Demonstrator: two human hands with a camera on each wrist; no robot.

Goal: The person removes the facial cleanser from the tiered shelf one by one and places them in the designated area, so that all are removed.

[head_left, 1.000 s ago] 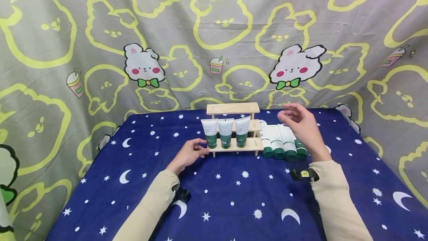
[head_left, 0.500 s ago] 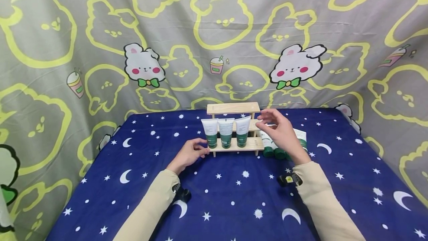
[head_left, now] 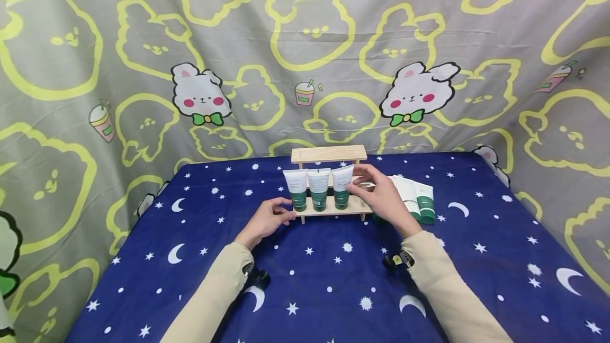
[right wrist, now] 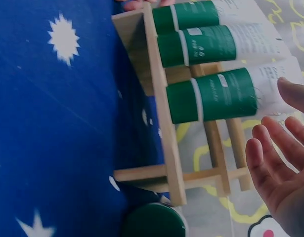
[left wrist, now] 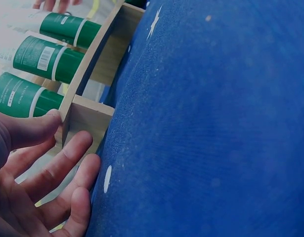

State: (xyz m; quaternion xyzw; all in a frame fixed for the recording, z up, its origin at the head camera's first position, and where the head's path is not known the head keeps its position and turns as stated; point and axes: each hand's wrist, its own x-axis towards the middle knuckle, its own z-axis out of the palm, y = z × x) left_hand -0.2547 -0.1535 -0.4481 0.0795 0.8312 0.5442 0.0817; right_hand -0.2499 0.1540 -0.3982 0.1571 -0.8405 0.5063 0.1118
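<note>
A three-tier wooden display rack (head_left: 329, 153) stands at the back of the table. On its lowest step three white-and-green squeeze tubes (head_left: 319, 189) stand upright, caps down. My left hand (head_left: 267, 220) holds the left end of that step, its thumb (left wrist: 40, 129) on the edge and its other fingers by the rack's leg. At the rightmost tube (right wrist: 226, 96), my right hand (head_left: 378, 192) has its thumb in front of the white upper part. The other fingers are loosely bent beside the tube. That tube still stands on the step.
Several more squeeze tubes (head_left: 424, 200) lie on the table right of the rack, partly hidden behind my right hand. A dark blue cloth (head_left: 329, 290) with stars and moons covers the table. Behind it hangs a patterned grey curtain (head_left: 257, 41).
My right hand has moved left and down from above the lying tubes to the rightmost standing tube. My left hand has stayed at the rack's end. The view has shifted slightly.
</note>
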